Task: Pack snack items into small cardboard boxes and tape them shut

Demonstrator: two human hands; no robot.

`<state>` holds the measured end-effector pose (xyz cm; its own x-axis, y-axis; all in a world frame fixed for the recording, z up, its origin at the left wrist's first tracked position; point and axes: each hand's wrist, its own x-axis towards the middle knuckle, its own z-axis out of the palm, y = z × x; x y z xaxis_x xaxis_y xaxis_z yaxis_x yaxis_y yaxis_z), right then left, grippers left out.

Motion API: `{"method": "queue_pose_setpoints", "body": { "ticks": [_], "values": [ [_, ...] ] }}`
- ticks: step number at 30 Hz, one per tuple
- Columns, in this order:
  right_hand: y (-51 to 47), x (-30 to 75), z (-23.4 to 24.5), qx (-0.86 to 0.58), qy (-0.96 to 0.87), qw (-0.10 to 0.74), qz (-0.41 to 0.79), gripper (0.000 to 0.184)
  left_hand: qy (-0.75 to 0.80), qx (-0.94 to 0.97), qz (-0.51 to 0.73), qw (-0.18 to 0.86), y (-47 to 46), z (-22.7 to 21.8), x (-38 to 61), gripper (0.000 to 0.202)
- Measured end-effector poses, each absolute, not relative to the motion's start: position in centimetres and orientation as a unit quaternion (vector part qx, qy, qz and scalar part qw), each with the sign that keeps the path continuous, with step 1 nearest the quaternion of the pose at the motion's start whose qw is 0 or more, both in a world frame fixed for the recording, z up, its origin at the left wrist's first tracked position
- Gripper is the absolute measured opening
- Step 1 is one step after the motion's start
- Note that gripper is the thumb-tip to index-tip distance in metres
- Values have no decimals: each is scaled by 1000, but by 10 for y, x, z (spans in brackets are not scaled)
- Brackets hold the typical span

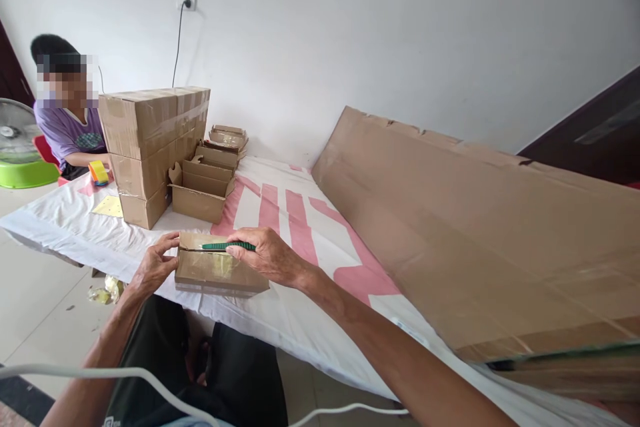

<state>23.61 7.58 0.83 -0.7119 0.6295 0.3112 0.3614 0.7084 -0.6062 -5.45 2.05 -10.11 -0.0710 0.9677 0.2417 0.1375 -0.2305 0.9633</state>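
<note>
A small taped cardboard box (220, 273) lies near the front edge of the cloth-covered table. My left hand (156, 261) grips its left end, with the fingers at the far corner and the thumb on the near side. In my right hand (265, 253) is a green box cutter (213, 247), which lies along the seam across the box's top, its tip pointing left. Clear tape shines on the box beneath it. My right palm covers the box's right part, and the cutter's rear end is hidden in my fingers.
Stacked closed boxes (150, 147) stand at the back left, beside several open boxes (200, 193). A large cardboard sheet (450, 213) leans along the right. Another person (70, 120) sits behind the stack. A white cable (125, 371) crosses the foreground.
</note>
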Motion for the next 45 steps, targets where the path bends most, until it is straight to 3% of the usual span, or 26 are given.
{"method": "queue_pose_setpoints", "body": {
  "ticks": [15, 29, 37, 41, 45],
  "values": [
    [76, 220, 26, -298, -924, 182, 155, 19, 487, 571, 545, 373, 20, -102, -53, 38],
    [82, 196, 45, -320, -946, 59, -1, 32, 521, 576, 528, 343, 27, -103, -58, 43],
    [106, 259, 28, -345, -932, 113, 17, 37, 542, 581, 513, 325, 33, -96, -60, 42],
    [111, 317, 35, -363, -917, 136, 92, 27, 539, 588, 511, 321, 35, -94, -61, 41],
    [121, 365, 19, -431, -844, 273, 166, 32, 533, 606, 503, 310, 37, -92, -62, 43]
  ]
}}
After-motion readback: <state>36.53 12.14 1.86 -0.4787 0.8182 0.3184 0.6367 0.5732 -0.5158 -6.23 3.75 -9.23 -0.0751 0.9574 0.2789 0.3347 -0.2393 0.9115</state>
